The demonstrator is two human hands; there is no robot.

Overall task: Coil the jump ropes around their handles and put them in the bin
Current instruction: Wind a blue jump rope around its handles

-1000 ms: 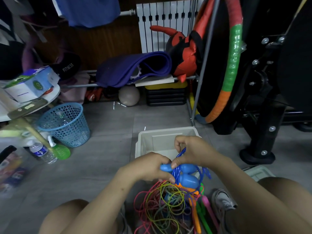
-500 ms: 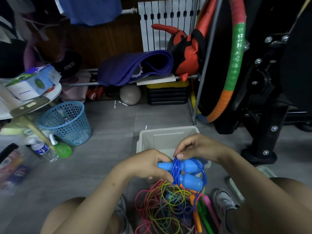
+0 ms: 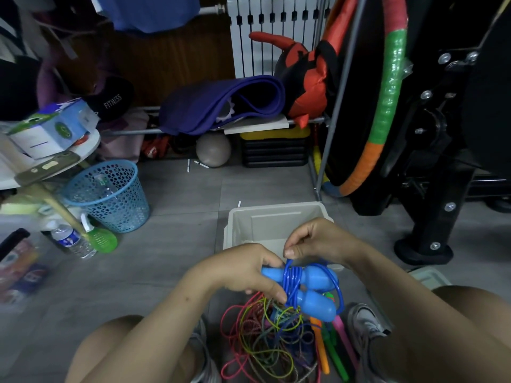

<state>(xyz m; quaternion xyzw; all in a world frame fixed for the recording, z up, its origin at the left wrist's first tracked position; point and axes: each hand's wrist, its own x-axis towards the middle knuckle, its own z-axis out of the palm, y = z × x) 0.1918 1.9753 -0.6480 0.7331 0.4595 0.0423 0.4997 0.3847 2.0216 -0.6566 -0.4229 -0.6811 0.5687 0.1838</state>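
My left hand grips the two blue handles of a blue jump rope, held side by side low in the middle of the view. Several turns of blue cord are wound round the handles' waists. My right hand pinches the cord just above the handles; a loose loop hangs off to the right. Behind my hands stands the open grey bin. Below them lies a tangle of pink, yellow and green ropes with orange, green and pink handles.
A blue mesh wastebasket stands at the left beside a water bottle and a green spray bottle. A black machine base and a striped hoop stand at the right. My knees and a shoe flank the pile.
My right hand has carried the blue cord round the handles and now pinches it above them, nearer the left hand. More turns lie on the handles; the hanging loop is shorter.
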